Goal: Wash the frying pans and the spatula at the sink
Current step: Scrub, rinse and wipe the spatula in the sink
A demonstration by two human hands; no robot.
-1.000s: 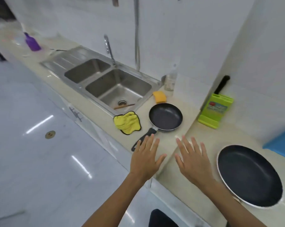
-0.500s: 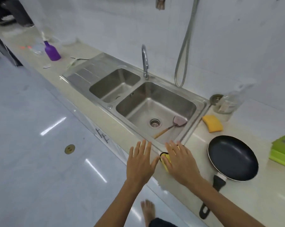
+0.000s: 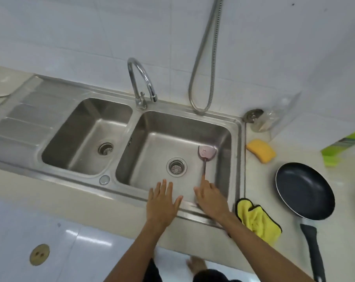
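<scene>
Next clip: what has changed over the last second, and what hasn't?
Both hands moved from the counter by the small frying pan leftward to the sink's right basin. The left hand hovers open over its front rim. The right hand has reached down onto the handle of the spatula, grip unclear. Spatula, pan, yellow cloth and sponge stayed put.

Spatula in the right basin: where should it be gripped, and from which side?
By its handle, from the near side and above: the spatula lies with its blade away from the person, handle pointing back toward the right hand.
</scene>
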